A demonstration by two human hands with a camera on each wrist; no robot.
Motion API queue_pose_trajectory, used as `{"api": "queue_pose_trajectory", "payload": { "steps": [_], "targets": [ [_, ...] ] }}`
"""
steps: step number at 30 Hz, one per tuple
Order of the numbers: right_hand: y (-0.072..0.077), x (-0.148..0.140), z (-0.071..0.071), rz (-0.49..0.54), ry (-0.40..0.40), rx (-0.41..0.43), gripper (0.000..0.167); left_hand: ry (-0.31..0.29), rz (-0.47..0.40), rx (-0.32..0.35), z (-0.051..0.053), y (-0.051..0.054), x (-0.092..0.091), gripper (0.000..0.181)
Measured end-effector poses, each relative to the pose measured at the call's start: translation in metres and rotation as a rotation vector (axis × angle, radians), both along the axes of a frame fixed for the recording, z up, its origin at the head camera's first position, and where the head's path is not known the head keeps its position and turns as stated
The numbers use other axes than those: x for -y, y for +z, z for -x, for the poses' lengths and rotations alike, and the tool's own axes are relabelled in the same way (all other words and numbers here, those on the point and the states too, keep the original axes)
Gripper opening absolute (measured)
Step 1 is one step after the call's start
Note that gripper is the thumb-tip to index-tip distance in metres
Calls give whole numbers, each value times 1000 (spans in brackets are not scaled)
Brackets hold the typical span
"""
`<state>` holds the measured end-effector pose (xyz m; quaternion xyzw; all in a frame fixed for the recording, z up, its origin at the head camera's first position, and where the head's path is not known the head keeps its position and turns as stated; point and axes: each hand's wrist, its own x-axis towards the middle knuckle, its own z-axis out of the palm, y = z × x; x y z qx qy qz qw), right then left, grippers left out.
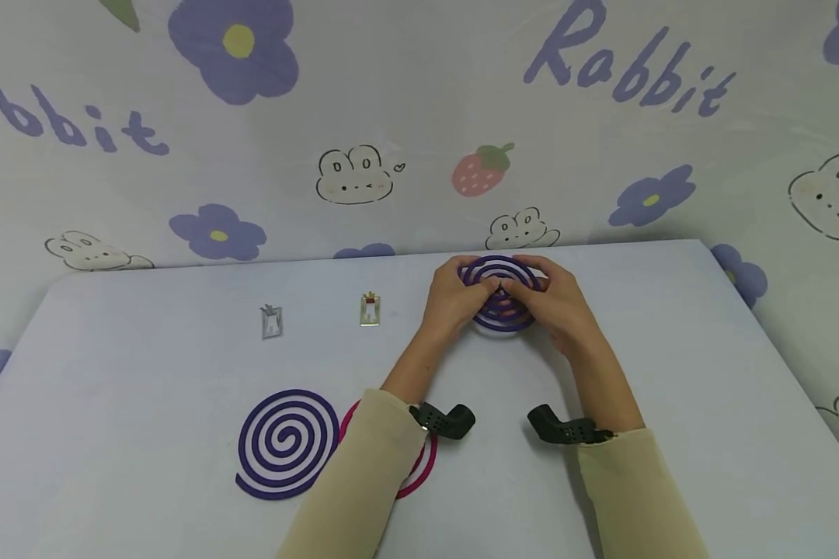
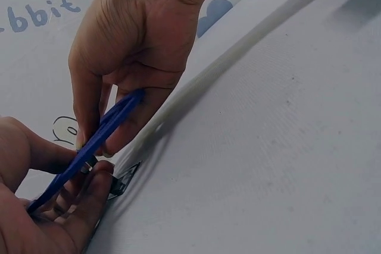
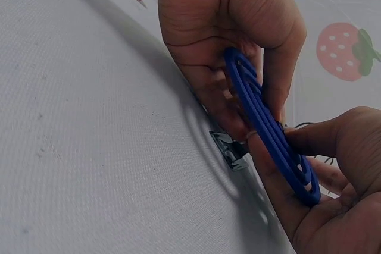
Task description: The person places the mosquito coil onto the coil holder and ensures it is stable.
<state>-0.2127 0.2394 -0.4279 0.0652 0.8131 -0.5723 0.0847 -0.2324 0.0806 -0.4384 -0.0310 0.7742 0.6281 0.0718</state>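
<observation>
Both hands hold one dark purple mosquito coil (image 1: 501, 328) near the back of the white table. It is tilted, and the wrist views show it nearly edge-on as a blue ring stack. My left hand (image 1: 454, 299) grips its left side, with the thumb on the middle. From the right, my right hand (image 1: 555, 299) grips it the same way, the two thumb tips close together. Beneath the coil, by the fingertips, is a small metal stand (image 3: 229, 150) in the right wrist view. Fingers hide whether stand and coil are joined.
A second purple coil (image 1: 288, 449) lies flat at the front left. Beside it, a red coil (image 1: 428, 466) is partly covered by the left sleeve. Further back lie a silver stand (image 1: 269, 309) and a gold stand (image 1: 370, 297). A patterned cloth (image 1: 419, 101) hangs behind the table.
</observation>
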Motion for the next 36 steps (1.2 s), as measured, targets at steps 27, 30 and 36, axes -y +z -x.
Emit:
{"api": "queue_pose_trajectory", "payload": {
  "steps": [27, 30, 36],
  "targets": [
    [2, 1, -2, -6, -41, -4, 57, -10, -27, 67, 1, 2, 0, 49],
    [2, 1, -2, -3, -46, 3, 57, -3, -27, 62, 1, 2, -1, 49],
    [2, 2, -2, -18, -47, -4, 57, 8, -34, 35, 0, 1, -3, 47]
  ]
}}
